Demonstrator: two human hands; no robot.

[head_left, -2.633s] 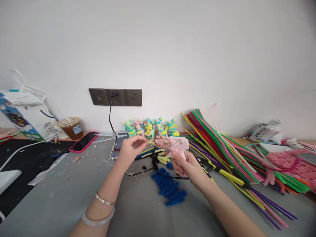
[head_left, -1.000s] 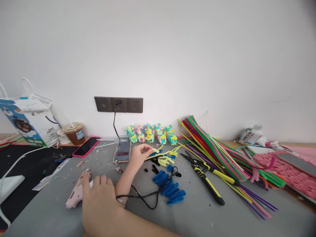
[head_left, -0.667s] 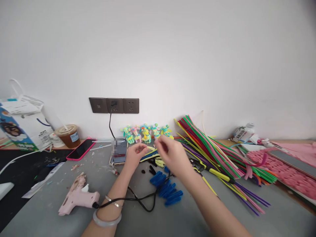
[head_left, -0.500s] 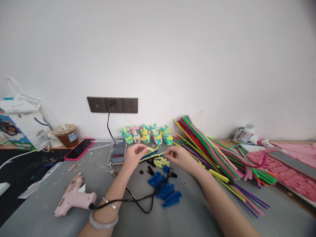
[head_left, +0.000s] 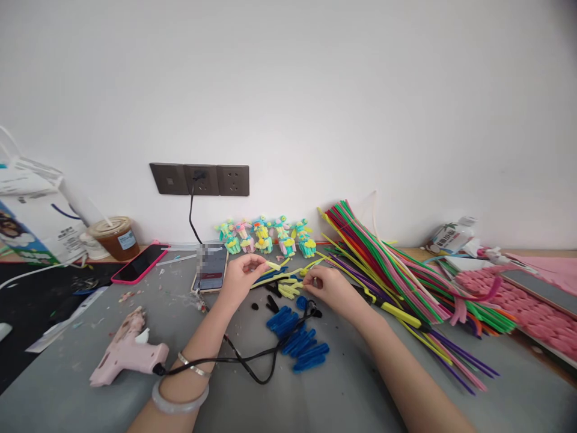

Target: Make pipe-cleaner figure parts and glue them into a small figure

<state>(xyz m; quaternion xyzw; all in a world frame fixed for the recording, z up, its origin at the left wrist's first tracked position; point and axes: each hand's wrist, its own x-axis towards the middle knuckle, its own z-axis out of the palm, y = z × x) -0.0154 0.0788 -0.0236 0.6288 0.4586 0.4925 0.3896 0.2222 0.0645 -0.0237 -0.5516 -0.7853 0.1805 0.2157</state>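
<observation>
Between the thumb and fingertips of my left hand (head_left: pixel 243 275) is a short pale-yellow pipe cleaner piece (head_left: pixel 273 266). My right hand (head_left: pixel 328 287) is closed in a pinch at the right end of a small pile of yellow pipe cleaner pieces (head_left: pixel 291 291); what its fingertips hold, if anything, is hidden. Below the hands lie several bent blue pipe cleaner pieces (head_left: pixel 300 343), a blue coil (head_left: pixel 302 302) and a few black pieces (head_left: pixel 272 304). Longer yellow and blue stems lie behind, between the two hands.
Small pipe cleaner figures (head_left: pixel 262 236) stand along the wall. A large bundle of coloured stems (head_left: pixel 383 264) lies right. A pink glue gun (head_left: pixel 128 352) lies left, its black cord (head_left: pixel 243 361) crossing the table. Phones (head_left: pixel 140 263), a drink cup (head_left: pixel 116 239) and a socket strip (head_left: pixel 199 179) are behind.
The view has shifted slightly. My right hand has come a little lower, to the edge of the yellow pieces. My left hand keeps its yellow piece.
</observation>
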